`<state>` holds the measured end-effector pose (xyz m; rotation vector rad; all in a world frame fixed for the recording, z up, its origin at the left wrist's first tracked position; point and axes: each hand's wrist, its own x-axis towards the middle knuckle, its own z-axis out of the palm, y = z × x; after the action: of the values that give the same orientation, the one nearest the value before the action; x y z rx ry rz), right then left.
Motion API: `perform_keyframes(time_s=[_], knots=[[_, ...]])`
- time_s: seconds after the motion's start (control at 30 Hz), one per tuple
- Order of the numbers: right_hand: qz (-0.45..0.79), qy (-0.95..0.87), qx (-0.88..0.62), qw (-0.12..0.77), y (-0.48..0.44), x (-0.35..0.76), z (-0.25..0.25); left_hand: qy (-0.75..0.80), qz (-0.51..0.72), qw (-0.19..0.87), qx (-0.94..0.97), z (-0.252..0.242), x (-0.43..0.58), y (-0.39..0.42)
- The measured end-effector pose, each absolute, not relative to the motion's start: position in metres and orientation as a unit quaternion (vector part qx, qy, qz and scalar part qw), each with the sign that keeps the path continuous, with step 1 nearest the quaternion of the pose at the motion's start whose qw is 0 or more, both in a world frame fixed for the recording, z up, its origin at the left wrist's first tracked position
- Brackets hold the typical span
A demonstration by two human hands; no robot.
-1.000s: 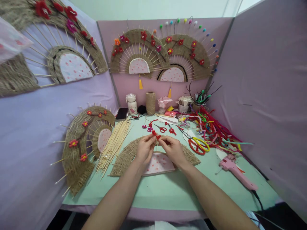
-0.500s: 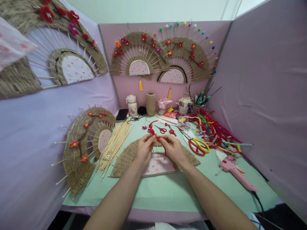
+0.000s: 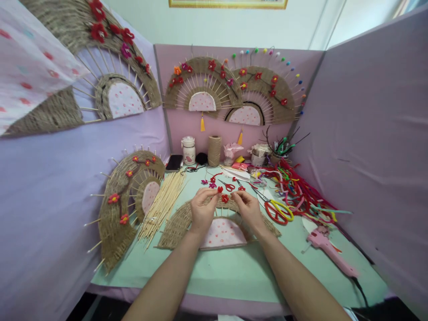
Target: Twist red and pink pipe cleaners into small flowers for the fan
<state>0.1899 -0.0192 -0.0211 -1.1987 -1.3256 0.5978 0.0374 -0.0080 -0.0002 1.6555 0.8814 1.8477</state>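
Observation:
A small red fuzzy pipe-cleaner piece (image 3: 220, 189) is pinched between the thumb and forefinger of my left hand (image 3: 203, 208). Opposite it, my right hand (image 3: 248, 208) has thumb and forefinger pressed together; whether anything is between them is too small to make out. Between my hands a red pipe-cleaner flower (image 3: 225, 199) shows against the top of a woven twine fan (image 3: 177, 225), though I cannot tell if it rests there. That fan lies flat under both hands, with a pink dotted half-round panel (image 3: 224, 232) at its middle.
Thin sticks (image 3: 163, 205) lie left of the fan, beside another decorated fan (image 3: 112, 218). To the right are red-and-yellow scissors (image 3: 277, 211), a pile of pipe cleaners (image 3: 297, 191) and a pink glue gun (image 3: 331, 252) with its cord. Small red scissors (image 3: 228, 186) lie behind my hands.
My hands have moved slightly apart. The red strip hanging near my right fingers no longer shows, and a red flower is now visible between my hands. The head view has tilted up.

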Motion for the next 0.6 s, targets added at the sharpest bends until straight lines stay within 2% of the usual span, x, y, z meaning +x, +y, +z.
perform_keyframes(time_s=[0.2,0.4,0.5,0.6], knots=[[0.244,-0.57,-0.516,0.591,-0.016,0.192,-0.024,0.305,0.681,0.111,0.656,0.002,0.031,-0.007],[0.236,-0.626,-0.441,0.599,-0.027,0.188,-0.013,0.318,0.611,-0.009,0.724,0.003,0.029,-0.01],[0.213,-0.635,-0.413,0.617,-0.032,0.185,-0.008,0.344,0.576,-0.029,0.741,0.002,0.031,-0.011],[0.175,-0.628,-0.419,0.632,-0.033,0.184,-0.006,0.373,0.552,-0.002,0.746,0.0,0.034,-0.01]])
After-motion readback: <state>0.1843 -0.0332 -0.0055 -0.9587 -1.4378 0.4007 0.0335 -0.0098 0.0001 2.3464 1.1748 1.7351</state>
